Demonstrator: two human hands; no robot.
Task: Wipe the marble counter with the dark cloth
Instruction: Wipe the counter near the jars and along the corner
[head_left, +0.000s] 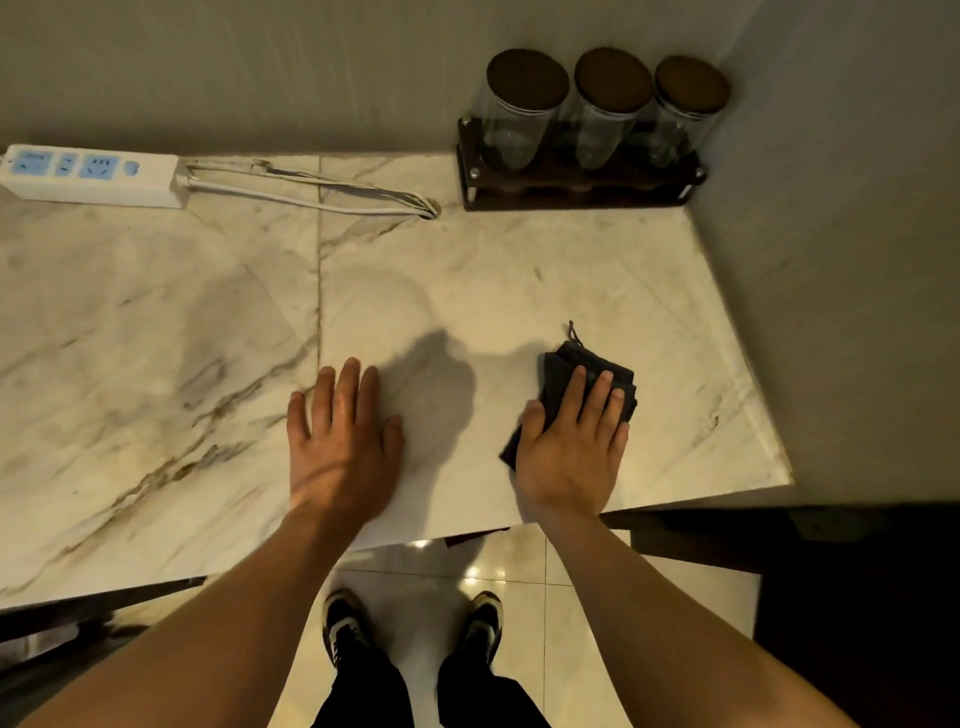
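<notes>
The marble counter (156, 322) is pale with brown veins and fills most of the head view. A folded dark cloth (563, 371) with a small loop at its far corner lies on it near the front right. My right hand (574, 447) presses flat on top of the cloth, fingers spread over it, hiding its near half. My left hand (343, 441) rests palm down on the bare marble to the left of the cloth, fingers slightly apart, holding nothing.
A dark wooden rack (571, 189) with three lidded glass jars stands in the back right corner. A white power strip (88, 176) and its cable (332, 195) lie along the back wall. A wall (841, 260) bounds the counter's right side. The counter's front edge is just under my wrists.
</notes>
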